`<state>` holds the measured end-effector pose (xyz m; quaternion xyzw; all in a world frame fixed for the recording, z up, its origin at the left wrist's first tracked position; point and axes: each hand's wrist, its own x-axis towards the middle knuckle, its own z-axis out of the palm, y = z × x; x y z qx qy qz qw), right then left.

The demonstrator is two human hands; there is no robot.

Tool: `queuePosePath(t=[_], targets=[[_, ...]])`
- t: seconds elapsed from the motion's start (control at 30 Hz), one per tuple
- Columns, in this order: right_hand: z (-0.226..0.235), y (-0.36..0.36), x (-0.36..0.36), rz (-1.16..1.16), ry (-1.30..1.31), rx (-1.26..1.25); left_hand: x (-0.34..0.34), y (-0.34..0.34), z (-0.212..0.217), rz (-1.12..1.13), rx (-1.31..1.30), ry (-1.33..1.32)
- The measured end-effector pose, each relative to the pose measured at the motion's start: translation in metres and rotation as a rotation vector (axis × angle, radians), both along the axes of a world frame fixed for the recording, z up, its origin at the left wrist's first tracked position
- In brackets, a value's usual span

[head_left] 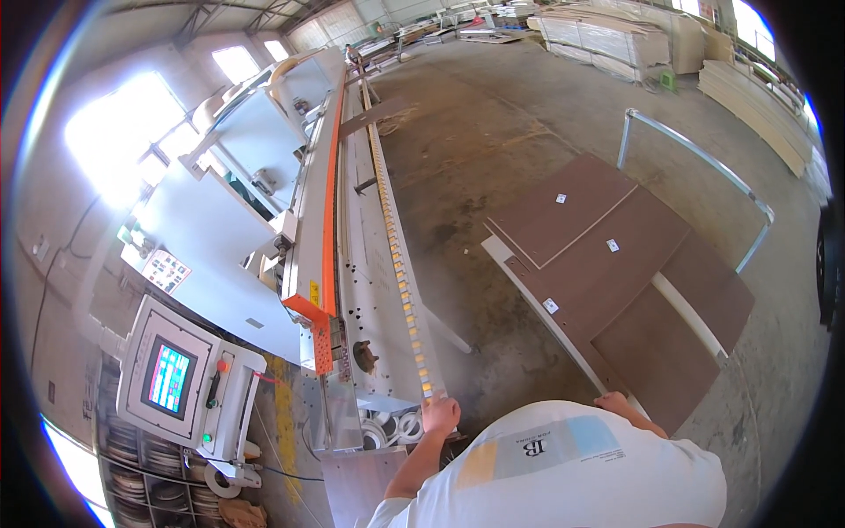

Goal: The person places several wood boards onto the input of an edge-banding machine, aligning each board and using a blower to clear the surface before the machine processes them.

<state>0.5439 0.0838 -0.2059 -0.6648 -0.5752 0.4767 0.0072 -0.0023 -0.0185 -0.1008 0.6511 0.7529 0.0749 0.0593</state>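
My left hand [441, 414] is closed in a fist at the near end of the roller rail [400, 273], which has a row of yellow and white rollers. Whatever the fingers grip, if anything, is hidden. My right hand [620, 405] rests with curled fingers at the near edge of a stack of brown panels [607, 255]; my shirt partly covers that arm. Small white labels [613, 245] lie on the panels. A long pale strip [691, 312] lies across the stack. No panel sits between my hands.
The long machine [326, 220] with an orange guard stands left of the rail. Its control panel [172, 378] has a lit screen. White rolls [387, 429] sit under the rail's near end. A metal frame handle [704, 158] rises behind the stack. Another brown panel [374, 116] lies farther along the rail.
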Motion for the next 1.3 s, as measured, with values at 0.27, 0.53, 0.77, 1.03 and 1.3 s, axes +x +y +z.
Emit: queuePosePath(t=[0.27,0.53,0.77,1.03,1.3], targets=[[-0.055,0.0,0.017,0.528,-0.005,0.532,0.009,0.025,0.03,0.117,-0.353,-0.053],[-0.068,0.0,0.011,0.792,-0.364,0.414,0.12,0.064,0.27,-0.264,0.261,-1.082],[-0.07,0.0,0.02,0.193,0.137,0.29,0.155,0.017,0.427,-1.509,0.267,-1.657],[-0.072,-0.009,0.02,0.146,0.02,0.179,0.188,0.038,0.449,-1.885,-0.061,-1.812],[-0.071,-0.037,0.035,0.229,-0.089,0.298,0.184,0.047,0.447,-1.874,-0.056,-1.724]])
